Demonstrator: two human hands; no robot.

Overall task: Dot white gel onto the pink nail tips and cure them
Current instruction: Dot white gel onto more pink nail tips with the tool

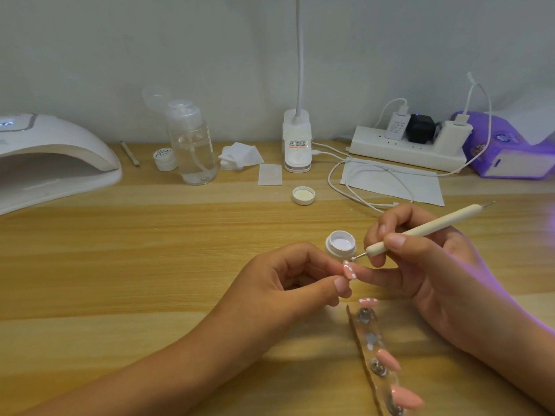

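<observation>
One pink nail tip [439, 271], already edged with white dots, is pinched between the thumb and forefinger of the left hand [285, 286], just on the viewer's side of the open white gel jar [341, 244]. The right hand [426, 265] grips a cream dotting tool [420, 231] like a pen; its ball end hangs between the jar and the held tip, and contact with the tip cannot be judged. Nearer the viewer than the jar lies a clear holder strip [372, 343], carrying a second dotted tip [368, 301] at its end nearest the jar and two plain pink tips [388, 359] further along. Beyond the jar rests its lid [303, 195], inside up. Far to the left of the jar stands the white curing lamp [51, 157], on the same wooden table [150, 250].
</observation>
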